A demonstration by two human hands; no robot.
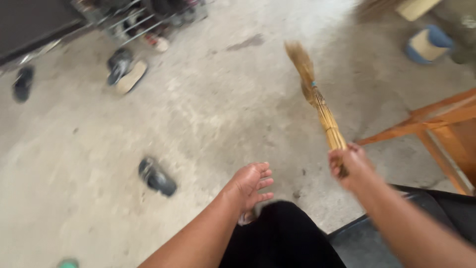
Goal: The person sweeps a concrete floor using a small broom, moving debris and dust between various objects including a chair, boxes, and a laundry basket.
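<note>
So the right hand (351,167) at the right of centre has its fingers wrapped tight around the bound end of a straw hand broom (317,101), which runs up toward the top middle of the frame with its bristle tip lifted off the concrete floor (208,114). The left hand (250,184) at lower centre is empty, fingers loose and slightly spread, holding nothing. As for progress, I'd say the sweeping is somewhere midway at best: there's no gathered pile of dirt anywhere, the floor looks dusty with a dark stain near the top middle, and loose footwear is scattered about, a black sandal (156,177) left of centre and a pair of shoes (124,69) in the upper left. The broom itself is yellow-tan, thin stalks tied with a little blue band, feathery at the tip, a bit blurred. A wooden furniture frame (436,124) sits on the right edge.
</note>
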